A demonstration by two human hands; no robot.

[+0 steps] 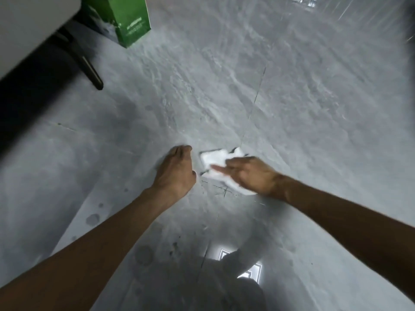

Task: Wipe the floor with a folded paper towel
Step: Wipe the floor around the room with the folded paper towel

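A white folded paper towel [213, 160] lies on the grey marbled floor [292, 97] at the centre of the head view. My right hand [249, 173] rests on the towel's near right part, fingers spread over it and pressing it to the floor; part of the towel shows below the hand. My left hand [177, 169] is just left of the towel, fingers curled down against the floor, not on the towel. Thin dark scratch marks [221, 189] show on the floor just in front of the towel.
A green carton [130, 19] stands at the back left beside a dark furniture leg [89, 70] under a white surface [27, 23]. Small dark spots [93, 218] dot the floor near my left forearm. A bright ceiling-light reflection [251, 268] glares at the bottom.
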